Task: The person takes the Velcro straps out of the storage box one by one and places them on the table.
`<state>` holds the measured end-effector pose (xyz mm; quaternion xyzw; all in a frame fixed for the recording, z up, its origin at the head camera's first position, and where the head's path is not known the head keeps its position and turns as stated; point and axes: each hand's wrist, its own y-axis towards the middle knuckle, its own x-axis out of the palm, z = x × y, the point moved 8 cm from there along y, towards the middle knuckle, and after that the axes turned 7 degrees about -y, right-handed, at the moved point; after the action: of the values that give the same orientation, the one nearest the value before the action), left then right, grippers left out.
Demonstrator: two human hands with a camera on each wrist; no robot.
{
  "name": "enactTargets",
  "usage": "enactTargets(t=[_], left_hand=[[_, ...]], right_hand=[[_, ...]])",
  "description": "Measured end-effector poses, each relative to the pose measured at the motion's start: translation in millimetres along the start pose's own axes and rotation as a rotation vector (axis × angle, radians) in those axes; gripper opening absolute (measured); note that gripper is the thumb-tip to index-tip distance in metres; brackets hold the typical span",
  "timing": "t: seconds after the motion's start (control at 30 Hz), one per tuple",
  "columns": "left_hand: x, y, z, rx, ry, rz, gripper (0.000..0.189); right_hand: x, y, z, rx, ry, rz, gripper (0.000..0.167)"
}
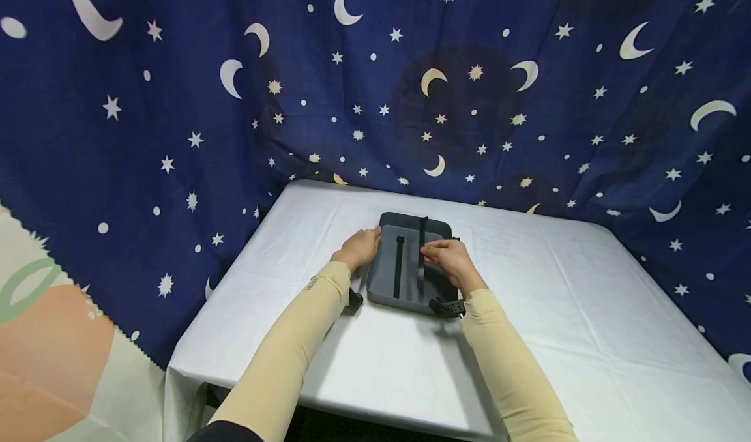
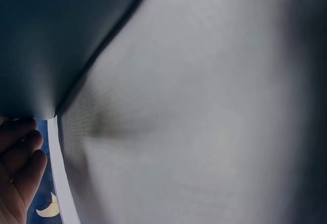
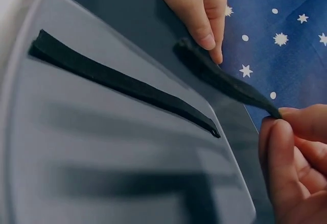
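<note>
A dark grey rectangular tray with raised walls rests on the white-covered table. My left hand grips its far left rim; in the right wrist view that hand's thumb hooks over the wall. Between thumb and fingertips, my right hand pinches a flat black strap near one end. This strap is held up over the tray, slightly bent. A second black strap, seemingly folded double, lies lengthwise on the tray floor. The left wrist view shows the tray's outer side beside my left fingers.
The white cloth covers the table around the tray. Behind it hangs a dark blue curtain with moons and stars. A black wrist strap by my right forearm overlaps the tray's near right corner in the head view.
</note>
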<state>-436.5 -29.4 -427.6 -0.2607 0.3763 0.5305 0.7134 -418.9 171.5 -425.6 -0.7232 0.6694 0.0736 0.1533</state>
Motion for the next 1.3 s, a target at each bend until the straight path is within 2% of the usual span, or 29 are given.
enactTargets(t=[0.57,0.9,1.3], left_hand=[[0.8,2.5,-2.0,-0.014,-0.003,0.002,0.048],[0.7,2.1,-1.2,-0.011,-0.01,0.002,0.048],[0.1,2.8,-0.8,-0.008,0.007,0.004,0.048]], right_hand=[[-14,-2.6,8,0.04,0.065,0.016,0.038],[-25,-5.7,10,0.041,0.121,0.018,0.028],[-35,-6.6,11,0.052,0.153,0.015,0.035]])
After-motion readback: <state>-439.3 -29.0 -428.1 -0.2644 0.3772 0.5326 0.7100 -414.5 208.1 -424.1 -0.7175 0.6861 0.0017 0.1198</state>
